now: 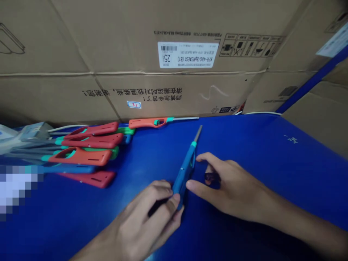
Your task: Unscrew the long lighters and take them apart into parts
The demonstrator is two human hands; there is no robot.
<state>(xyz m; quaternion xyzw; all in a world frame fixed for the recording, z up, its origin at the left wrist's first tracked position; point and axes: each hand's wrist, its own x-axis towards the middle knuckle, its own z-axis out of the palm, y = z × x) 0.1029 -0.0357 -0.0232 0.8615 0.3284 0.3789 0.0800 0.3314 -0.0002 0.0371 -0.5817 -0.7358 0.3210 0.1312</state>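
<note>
Currently: blue lighter [183, 175] clamped in my left hand [144, 221], right hand [236, 192] loose beside it.
My left thumb and fingers close on the lower end of the handle; the metal barrel slants up and away over the blue tabletop [261, 145]. My right hand sits just beside the body, thumb and index finger spread apart, index tip near the trigger guard; I cannot tell whether the thumb touches. A small dark item [212, 177] shows at its curled fingers, too unclear to identify. To my left, a pile of lighters [89, 140], red, orange, blue and green, lies with most barrels pointing left. One orange lighter [146, 123] lies apart, barrel to the right, along the cardboard [81, 47], whose printing reads upside down.
</note>
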